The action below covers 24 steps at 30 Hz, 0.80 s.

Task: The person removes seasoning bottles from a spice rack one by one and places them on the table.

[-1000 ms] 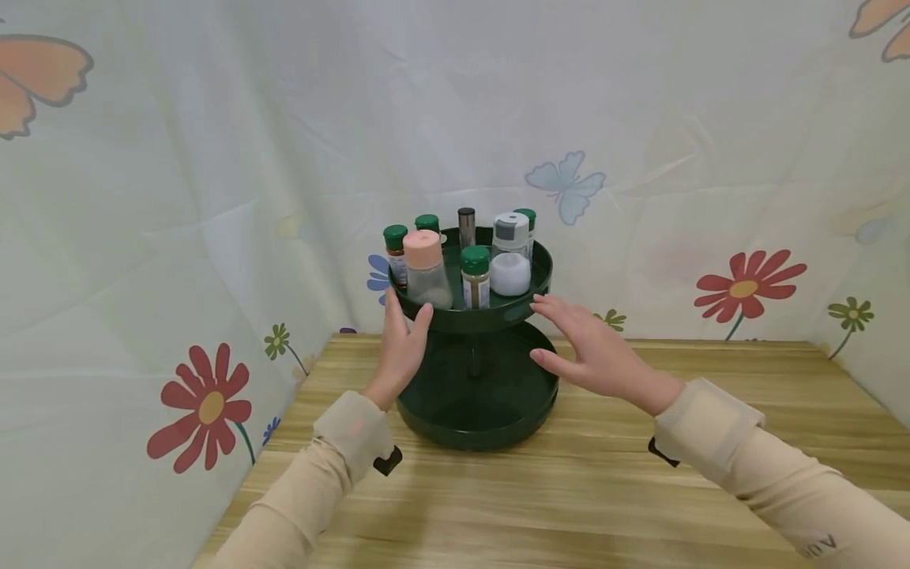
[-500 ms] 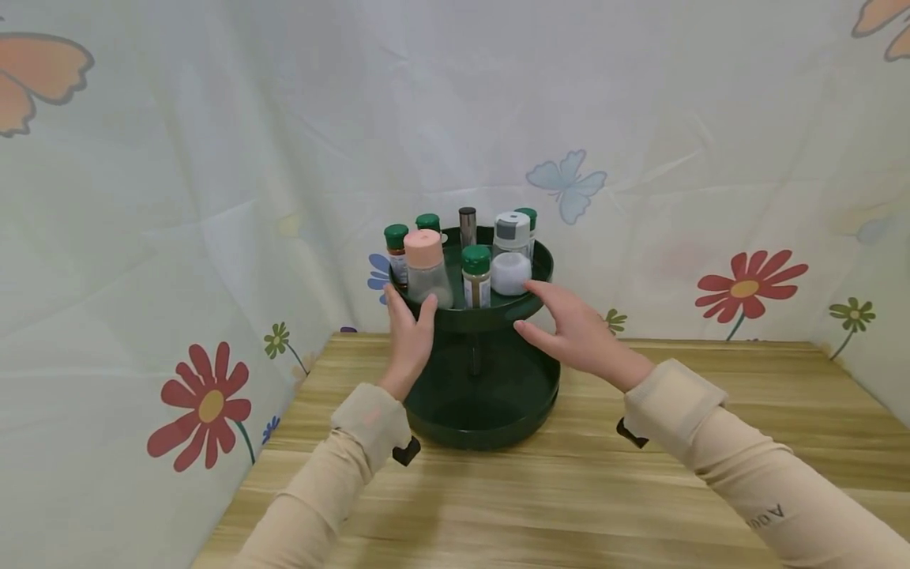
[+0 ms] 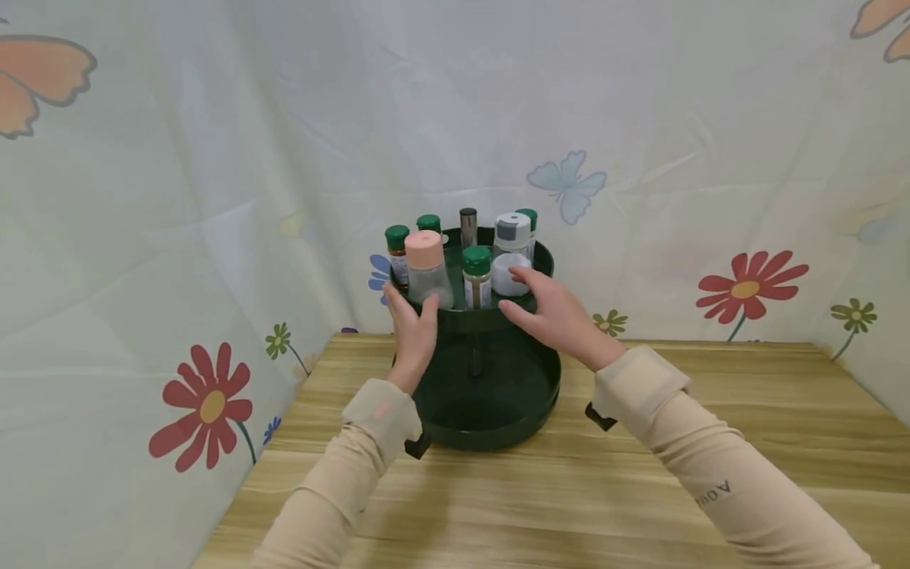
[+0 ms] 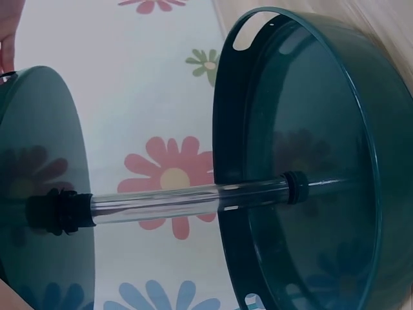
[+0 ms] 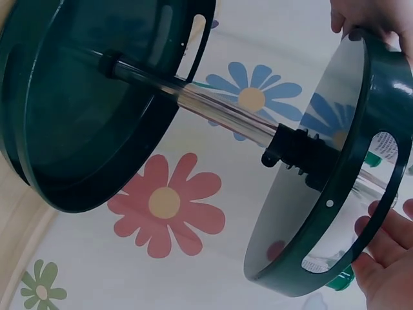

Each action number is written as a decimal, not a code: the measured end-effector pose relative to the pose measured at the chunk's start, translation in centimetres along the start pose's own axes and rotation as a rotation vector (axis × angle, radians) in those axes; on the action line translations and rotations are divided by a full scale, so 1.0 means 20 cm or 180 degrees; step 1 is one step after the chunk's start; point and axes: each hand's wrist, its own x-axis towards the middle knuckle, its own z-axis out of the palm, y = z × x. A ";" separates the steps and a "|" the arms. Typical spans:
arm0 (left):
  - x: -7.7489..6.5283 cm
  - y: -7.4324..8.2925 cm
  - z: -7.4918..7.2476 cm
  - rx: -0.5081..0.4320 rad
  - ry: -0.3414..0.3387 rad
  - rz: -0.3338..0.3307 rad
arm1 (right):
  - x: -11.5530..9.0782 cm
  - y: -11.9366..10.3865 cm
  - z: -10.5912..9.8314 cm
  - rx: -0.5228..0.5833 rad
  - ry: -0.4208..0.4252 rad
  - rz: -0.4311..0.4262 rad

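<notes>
A dark green two-tier round rack (image 3: 465, 318) stands upright, with several jars and bottles on its upper tray. My left hand (image 3: 414, 336) rests against that tray's left side, fingers extended and thumb in front, beside a pink-capped bottle (image 3: 425, 265). At the front right, my right hand (image 3: 558, 318) has its thumb and fingers spread over the rim. Its fingertips overlap a small white round container (image 3: 502, 276) in the head view; contact cannot be made out. In the right wrist view, the right hand's fingers (image 5: 385, 242) are beside a slot in the tray wall.
Green-capped spice jars (image 3: 477, 276), a grey-and-white-capped bottle (image 3: 513, 231) and a dark-topped slim cylinder (image 3: 468, 227) share the upper tray. A clear post (image 4: 155, 205) joins the tiers. The wooden table (image 3: 540, 506) ends at a flowered curtain (image 3: 654, 197).
My right hand has moved left, from the tray's right edge to over its front-right rim. The left forearm has shifted slightly right, while that hand stays at the tray's side. The rack looks still.
</notes>
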 end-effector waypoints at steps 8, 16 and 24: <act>0.01 -0.01 0.00 -0.0050 0.0021 -0.0024 | 0.07 -0.01 0.02 0.0057 -0.0050 0.0141; 0.01 -0.01 -0.01 -0.0098 -0.0022 0.0035 | 0.11 -0.03 0.03 0.0179 -0.0048 0.0206; 0.02 -0.01 -0.01 0.0008 -0.0053 0.0035 | 0.15 -0.08 0.04 0.0379 -0.0182 0.0386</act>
